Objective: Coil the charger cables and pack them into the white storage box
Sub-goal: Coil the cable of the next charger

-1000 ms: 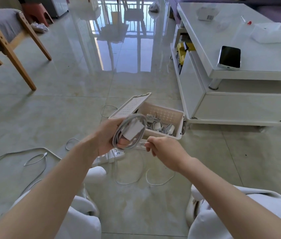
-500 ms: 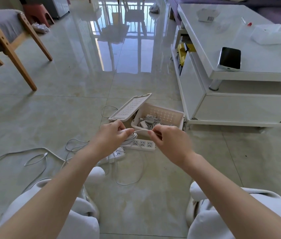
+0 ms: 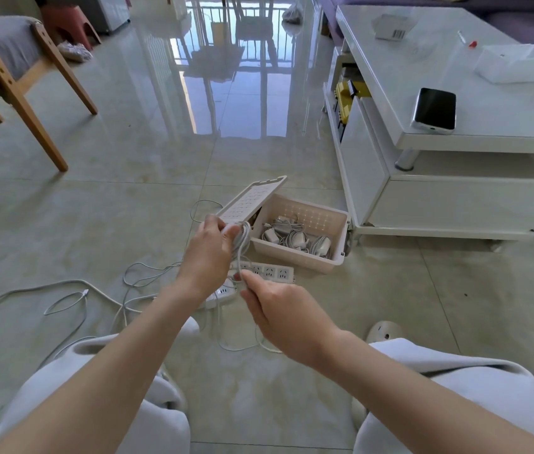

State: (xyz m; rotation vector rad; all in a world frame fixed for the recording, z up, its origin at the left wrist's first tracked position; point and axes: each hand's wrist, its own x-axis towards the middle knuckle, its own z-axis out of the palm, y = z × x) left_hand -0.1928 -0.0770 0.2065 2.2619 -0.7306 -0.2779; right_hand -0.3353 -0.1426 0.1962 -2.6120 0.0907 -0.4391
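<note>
Above the floor, just before the white storage box: your left hand, fingers curled round a coiled charger cable. Your right hand, nearer you: fingers pinching the cable's loose strand below the coil. Box: on the floor beside the base of the white table, lid propped open, several coiled chargers inside. Power strip: on the floor, just beside the box's near wall. Loose cables: floor, to your left.
</note>
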